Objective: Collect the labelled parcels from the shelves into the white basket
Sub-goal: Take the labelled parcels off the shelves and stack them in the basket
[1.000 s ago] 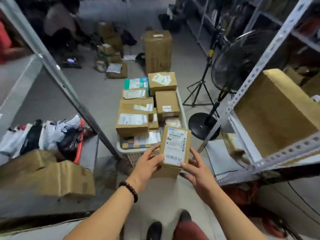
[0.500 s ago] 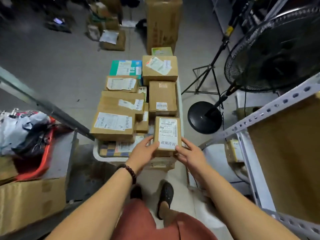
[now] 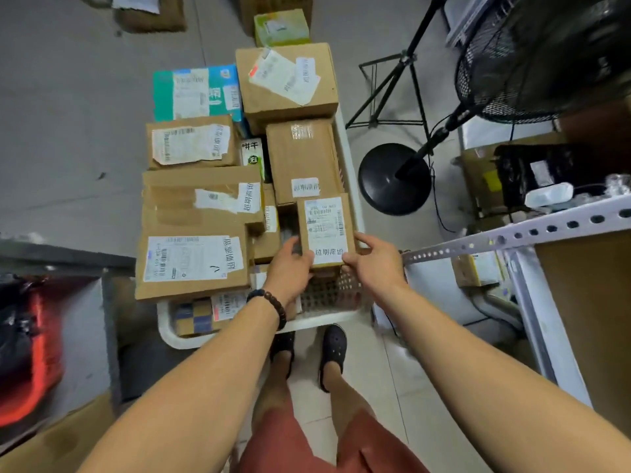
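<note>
A small brown labelled parcel (image 3: 326, 230) sits low at the near right corner of the white basket (image 3: 317, 323). My left hand (image 3: 290, 268) grips its left edge and my right hand (image 3: 374, 259) grips its right edge. The basket stands on the floor and is piled with several labelled cardboard parcels, among them a large one (image 3: 193, 261) at the near left and a teal box (image 3: 196, 92) at the far left. Part of the basket's mesh wall shows below the held parcel.
A black standing fan (image 3: 539, 52) with a round base (image 3: 392, 179) and a tripod (image 3: 392, 90) stand right of the basket. A perforated metal shelf rail (image 3: 532, 230) with boxes is at the right. A shelf with a red bin (image 3: 30, 349) is at the left. My feet (image 3: 333, 349) are just behind the basket.
Both hands have carried the small parcel forward and down from chest height into the basket's near right corner. My view has tilted down over the basket.
</note>
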